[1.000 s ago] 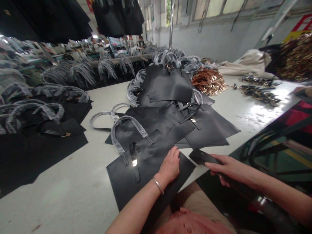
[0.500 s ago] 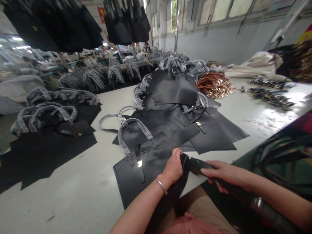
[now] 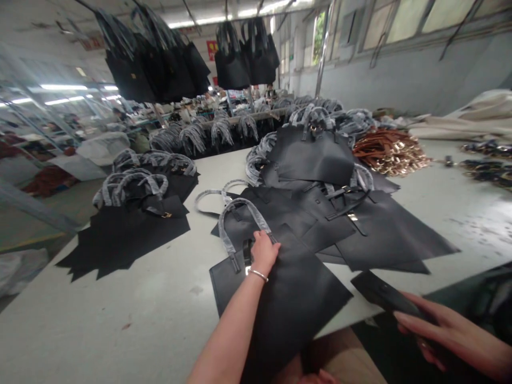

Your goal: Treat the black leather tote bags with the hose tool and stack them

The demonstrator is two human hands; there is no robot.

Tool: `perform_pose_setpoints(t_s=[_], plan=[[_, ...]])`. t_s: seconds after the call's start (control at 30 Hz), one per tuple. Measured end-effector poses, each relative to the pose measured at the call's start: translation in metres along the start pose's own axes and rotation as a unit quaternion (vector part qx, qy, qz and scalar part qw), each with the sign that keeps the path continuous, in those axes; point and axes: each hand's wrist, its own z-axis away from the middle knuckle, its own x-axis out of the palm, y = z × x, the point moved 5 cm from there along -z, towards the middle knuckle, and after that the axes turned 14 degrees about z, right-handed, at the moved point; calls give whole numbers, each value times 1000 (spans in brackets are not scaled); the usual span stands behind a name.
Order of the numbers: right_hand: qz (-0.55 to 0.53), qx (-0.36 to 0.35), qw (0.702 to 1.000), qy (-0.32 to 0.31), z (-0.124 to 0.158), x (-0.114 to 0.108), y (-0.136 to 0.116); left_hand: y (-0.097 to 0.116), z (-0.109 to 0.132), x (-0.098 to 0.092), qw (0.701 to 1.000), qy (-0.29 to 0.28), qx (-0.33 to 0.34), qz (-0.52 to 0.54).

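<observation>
1. Currently left hand (image 3: 264, 252) lies on nearest black bag (image 3: 294, 301), fingers bent; whether it grips, cannot tell
2. Right hand (image 3: 448, 333) clenched on flat black strap (image 3: 380, 290), strap apart from bag
3. Bag sits at white table (image 3: 100, 298) edge, before heap of bags (image 3: 384, 234); handles (image 3: 240, 218) wrapped; brown straps (image 3: 388, 152) piled beyond

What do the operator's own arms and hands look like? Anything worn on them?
The left forearm and right forearm are bare, with no sleeves in view. The left hand and right hand wear no gloves. A thin silver-coloured bangle sits on the left wrist. No cables or markings show.
</observation>
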Motion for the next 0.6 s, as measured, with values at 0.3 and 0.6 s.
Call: perform_pose_setpoints(t_s=[0.3,0.6], plan=[[-72,-11,997,-36,5,29,-25,-11,-14,4,998,-26,-44,34],[-32,-83,987,132,-9,-14,-53,-11,2,-13,929,40,-58,363]])
